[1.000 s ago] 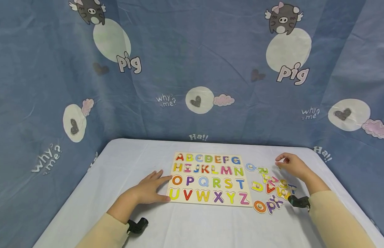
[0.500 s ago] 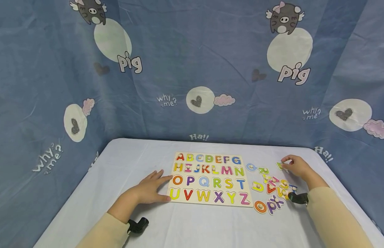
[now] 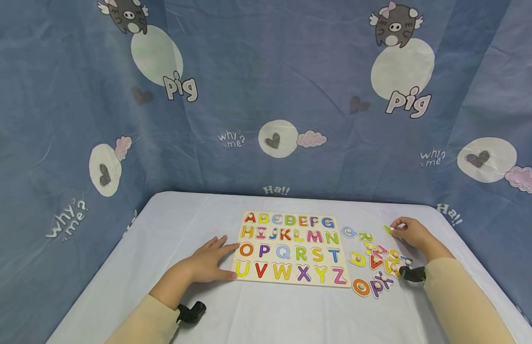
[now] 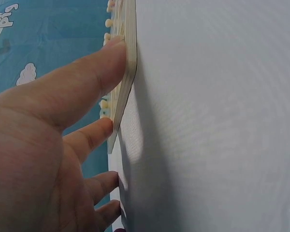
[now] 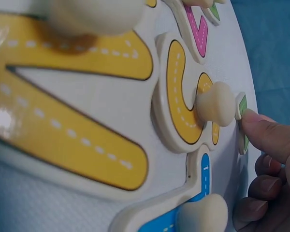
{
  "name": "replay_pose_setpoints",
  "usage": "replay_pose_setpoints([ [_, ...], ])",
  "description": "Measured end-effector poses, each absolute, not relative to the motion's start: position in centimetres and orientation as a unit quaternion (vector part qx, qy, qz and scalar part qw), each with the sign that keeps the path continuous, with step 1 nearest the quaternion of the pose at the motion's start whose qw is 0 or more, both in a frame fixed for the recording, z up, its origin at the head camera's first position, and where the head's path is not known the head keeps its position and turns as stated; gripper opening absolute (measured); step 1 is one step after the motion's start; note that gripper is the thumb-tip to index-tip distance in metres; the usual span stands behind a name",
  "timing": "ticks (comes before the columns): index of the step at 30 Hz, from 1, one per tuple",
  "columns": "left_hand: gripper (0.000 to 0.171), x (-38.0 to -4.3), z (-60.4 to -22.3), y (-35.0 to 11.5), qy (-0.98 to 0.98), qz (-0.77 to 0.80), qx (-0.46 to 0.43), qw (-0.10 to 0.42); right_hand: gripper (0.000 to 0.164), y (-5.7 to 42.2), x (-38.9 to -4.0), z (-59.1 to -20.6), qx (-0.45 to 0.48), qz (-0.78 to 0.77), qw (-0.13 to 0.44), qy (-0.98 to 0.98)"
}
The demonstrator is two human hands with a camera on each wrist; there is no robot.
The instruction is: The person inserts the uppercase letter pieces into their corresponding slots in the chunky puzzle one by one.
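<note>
On the table lies a wooden alphabet puzzle board with coloured letters in rows. My left hand rests at its left edge, fingers spread and straight; in the left wrist view the thumb lies over the rim and a fingertip touches the side. To the right of the board, beyond the loose letters, my right hand pinches a green letter piece between thumb and fingers. In the right wrist view the thumb presses on this green piece, low over the cloth, its far part hidden.
Loose knobbed letters lie right of the board: a blue Q, a green R, a red V, an orange O, a purple P and several others. A yellow S is near my right thumb. A blue printed curtain hangs behind.
My right hand has moved slightly right and down, and the green letter piece at its fingertips now shows more. The left hand has kept its place at the board.
</note>
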State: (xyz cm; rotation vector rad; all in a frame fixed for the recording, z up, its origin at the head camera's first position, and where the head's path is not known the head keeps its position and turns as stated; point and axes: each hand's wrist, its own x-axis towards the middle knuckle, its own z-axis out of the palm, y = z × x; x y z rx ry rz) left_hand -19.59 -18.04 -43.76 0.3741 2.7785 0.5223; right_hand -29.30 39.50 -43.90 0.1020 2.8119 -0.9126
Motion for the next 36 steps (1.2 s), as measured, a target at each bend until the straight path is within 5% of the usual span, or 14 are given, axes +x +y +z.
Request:
replay_pose_setpoints([
  [16, 0.089, -19.4, -43.5, -18.1, 0.962, 0.187, 0.134, 0.146, 0.027, 38.5, -28.4, -42.6, 0.016, -0.295, 0.106, 0.95],
  [36, 0.09, -19.6, -43.9, -18.2, 0.962, 0.186, 0.14, 0.139, 0.019, 30.0, -26.6, -39.7, -0.114, -0.334, 0.115, 0.929],
])
